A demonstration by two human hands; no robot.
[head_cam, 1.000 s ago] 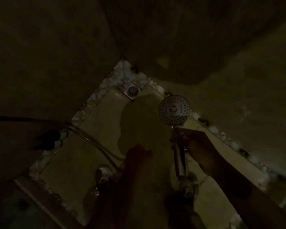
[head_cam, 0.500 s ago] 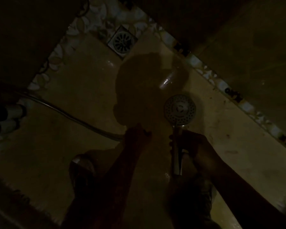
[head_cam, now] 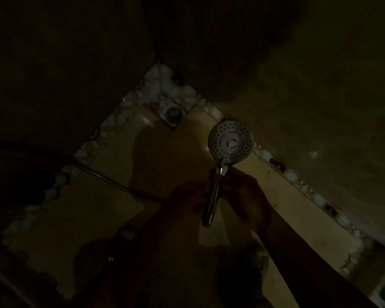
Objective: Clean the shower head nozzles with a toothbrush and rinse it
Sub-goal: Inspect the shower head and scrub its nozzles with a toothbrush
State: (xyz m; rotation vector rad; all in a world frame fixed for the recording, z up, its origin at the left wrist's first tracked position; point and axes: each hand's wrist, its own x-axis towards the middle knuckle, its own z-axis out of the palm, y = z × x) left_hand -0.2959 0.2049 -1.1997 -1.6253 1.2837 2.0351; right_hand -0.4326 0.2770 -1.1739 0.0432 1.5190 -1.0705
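The room is very dark. A round chrome shower head [head_cam: 231,142] faces up at me, its nozzle holes showing. Its metal handle [head_cam: 212,203] points down toward me. My right hand [head_cam: 246,194] is wrapped around the handle from the right, just under the head. My left hand [head_cam: 187,197] lies against the handle's left side, and the dimness hides whether it grips anything. A thin short tip [head_cam: 221,160] shows at the lower rim of the head; I cannot tell what it is.
A round floor drain [head_cam: 173,112] sits in the corner of the yellowish tiled floor [head_cam: 111,218]. The metal hose [head_cam: 108,180] runs across the floor from the left. Pebble-pattern border tiles [head_cam: 291,175] line the dark walls. A foot [head_cam: 126,234] stands below.
My left hand has moved right, from apart to against the handle. The view dipped toward the floor, then swung back up. The right hand has kept its hold.
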